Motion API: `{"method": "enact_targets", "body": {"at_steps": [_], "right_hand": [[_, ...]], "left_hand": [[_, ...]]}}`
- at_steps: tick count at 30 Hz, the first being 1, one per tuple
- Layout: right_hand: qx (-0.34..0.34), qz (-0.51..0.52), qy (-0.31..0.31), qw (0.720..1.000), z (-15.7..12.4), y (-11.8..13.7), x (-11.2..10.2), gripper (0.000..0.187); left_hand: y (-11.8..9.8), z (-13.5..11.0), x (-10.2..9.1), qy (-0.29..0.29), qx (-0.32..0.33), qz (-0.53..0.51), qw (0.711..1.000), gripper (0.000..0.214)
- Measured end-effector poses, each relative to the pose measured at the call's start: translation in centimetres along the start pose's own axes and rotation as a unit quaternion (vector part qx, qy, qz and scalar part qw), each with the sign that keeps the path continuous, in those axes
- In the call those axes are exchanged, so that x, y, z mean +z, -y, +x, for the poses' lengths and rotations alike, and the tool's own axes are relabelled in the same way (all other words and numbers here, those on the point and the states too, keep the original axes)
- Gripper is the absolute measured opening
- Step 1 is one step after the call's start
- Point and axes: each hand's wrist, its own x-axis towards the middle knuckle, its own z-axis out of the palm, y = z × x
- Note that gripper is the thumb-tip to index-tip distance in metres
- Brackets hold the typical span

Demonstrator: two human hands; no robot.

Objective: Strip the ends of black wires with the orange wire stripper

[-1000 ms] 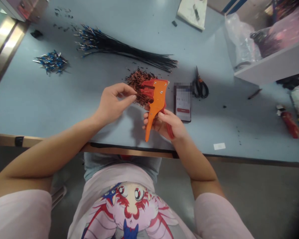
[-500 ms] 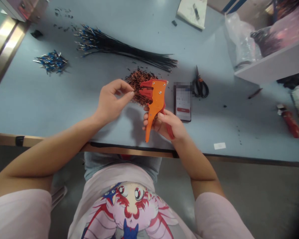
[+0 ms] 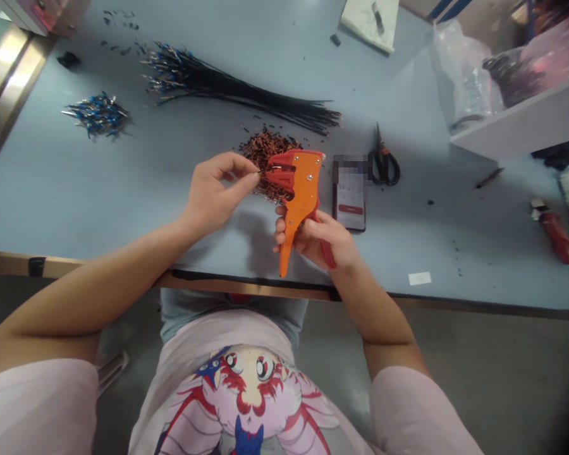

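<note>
My right hand [image 3: 320,240] grips the handles of an orange wire stripper [image 3: 299,196], held upright above the table's near edge with its red jaws pointing left. My left hand [image 3: 215,193] is pinched, thumb and forefinger together, on a short thin wire piece whose tip sits at the stripper's jaws. Just behind the jaws lies a pile of short brown wire pieces [image 3: 260,148] on the blue table [image 3: 123,189].
A bundle of long black wires with blue terminals [image 3: 237,95] lies further back. A small heap of blue terminals [image 3: 97,114] is at the left. A phone [image 3: 349,193] and black scissors [image 3: 384,164] lie right of the stripper. A white shelf with bags [image 3: 512,120] stands far right.
The left hand drew back slightly from the jaws, then returned its pinched fingers to them. The stripper shifted a little to the right.
</note>
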Motion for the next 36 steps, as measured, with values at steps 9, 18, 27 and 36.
{"method": "enact_targets", "body": {"at_steps": [9,18,27,36], "right_hand": [[-0.004,0.040,0.051,0.998,0.3,-0.4,-0.6,0.042],[0.021,0.068,0.149,0.986,0.3,-1.1,-1.2,0.038],[0.030,0.063,0.137,0.988,0.6,-1.3,-1.6,0.041],[0.034,0.070,0.155,0.985,0.5,-1.3,-1.7,0.039]], "left_hand": [[-0.9,-1.1,0.7,0.096,-0.062,-0.121,0.986,0.011],[-1.3,-1.6,1.2,0.153,-0.103,-0.210,0.960,0.016],[-0.6,-1.9,1.5,0.151,-0.035,-0.176,0.972,0.008],[-0.4,-2.1,1.6,0.149,0.026,-0.144,0.978,0.012]]}}
